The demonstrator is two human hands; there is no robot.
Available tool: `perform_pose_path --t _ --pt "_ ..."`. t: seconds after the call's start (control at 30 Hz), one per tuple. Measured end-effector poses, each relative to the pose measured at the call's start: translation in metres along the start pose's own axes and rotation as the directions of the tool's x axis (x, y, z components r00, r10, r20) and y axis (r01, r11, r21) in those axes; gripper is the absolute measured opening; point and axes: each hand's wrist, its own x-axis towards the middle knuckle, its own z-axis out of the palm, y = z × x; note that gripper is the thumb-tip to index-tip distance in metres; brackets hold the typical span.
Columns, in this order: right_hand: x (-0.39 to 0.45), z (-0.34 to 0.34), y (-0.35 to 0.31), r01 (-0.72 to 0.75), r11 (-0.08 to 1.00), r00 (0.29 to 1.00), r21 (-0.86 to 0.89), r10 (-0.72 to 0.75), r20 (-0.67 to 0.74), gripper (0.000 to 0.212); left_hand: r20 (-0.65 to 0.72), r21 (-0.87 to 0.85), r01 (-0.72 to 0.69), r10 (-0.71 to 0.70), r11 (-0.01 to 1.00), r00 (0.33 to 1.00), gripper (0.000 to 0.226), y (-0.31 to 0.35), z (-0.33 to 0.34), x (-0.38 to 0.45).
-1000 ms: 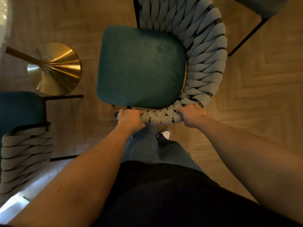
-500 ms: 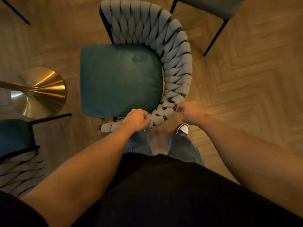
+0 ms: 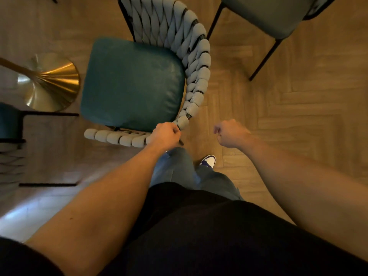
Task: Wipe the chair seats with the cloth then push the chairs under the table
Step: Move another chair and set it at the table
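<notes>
- Head view, nearest part: a dark top and blue trousers are seen at the bottom, with one white and blue shoe (image 3: pixel 209 161) planted on the wooden herringbone floor (image 3: pixel 298 108).
- Two bare forearms are stretched forward from the lower corners.
- The left hand (image 3: pixel 165 135) is curled round the woven grey backrest (image 3: pixel 196 76) of the chair, at the near bend of its rim; the fingers are wrapped tightly on the grey cord, just beside the near right corner of the seat.
- The right hand (image 3: pixel 231 134) is held clear of the chair, over the floor. Its fingers are curled in and nothing is gripped by them; a gap of bare floor is seen between it and the backrest.
- The teal seat (image 3: pixel 131 84) is presented from above, ringed by the backrest on its right and near sides. No cloth is seen on it.
- A gold table base (image 3: pixel 53 84) is set on the floor just beside the seat's left edge, with a gold stem running off to the left edge of the picture.
- Three chairs are counted: the gripped one, a second chair (image 3: pixel 10 136) cut off at the left edge with a teal seat and black frame, and a third chair (image 3: pixel 268 14) at the top right, grey-green with thin black legs, well apart from the right hand.
- Two hands are counted, one of them holding.
</notes>
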Motion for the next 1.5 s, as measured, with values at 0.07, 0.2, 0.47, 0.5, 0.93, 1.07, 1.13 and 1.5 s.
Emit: perform_pose_path --t 0.07,0.2,0.47,0.5,0.93,1.07,1.13,1.5 --pt "0.003 -0.010 0.009 0.012 1.000 1.000 -0.016 -0.012 0.008 0.027 -0.014 -0.024 0.025 -0.026 0.999 1.000 0.021 0.009 0.007 -0.004" --pt "0.016 -0.032 0.017 0.074 0.996 0.997 -0.054 -0.074 0.017 0.027 -0.070 -0.086 0.097 -0.103 0.992 0.992 0.020 0.021 0.012 -0.001" --pt "0.072 -0.104 0.008 0.236 0.937 0.971 -0.256 -0.221 0.086 0.028 -0.129 -0.198 0.154 -0.182 0.968 0.975 0.037 0.041 0.003 0.052" --pt "0.084 -0.116 0.006 0.276 0.917 0.961 -0.287 -0.261 0.089 0.030 -0.081 -0.219 0.168 -0.189 0.961 0.979 0.044 0.044 0.002 0.062" --pt "0.215 -0.200 -0.033 0.617 0.355 0.767 -0.702 -0.474 0.433 0.041 0.214 -0.148 0.379 -0.345 0.913 0.914 0.079 0.087 0.015 0.111" --pt "0.231 -0.207 -0.037 0.656 0.259 0.717 -0.709 -0.509 0.477 0.040 0.200 -0.216 0.466 -0.428 0.858 0.881 0.077 0.093 0.020 0.110" --pt "0.236 -0.210 -0.035 0.674 0.254 0.696 -0.694 -0.532 0.481 0.043 0.167 -0.224 0.522 -0.495 0.823 0.853 0.075 0.099 0.023 0.106" --pt "0.240 -0.231 -0.015 0.451 0.892 0.891 -0.015 -0.450 0.066 0.008 0.016 -0.928 0.371 -1.000 -0.012 0.007 0.040 0.169 0.037 0.080"
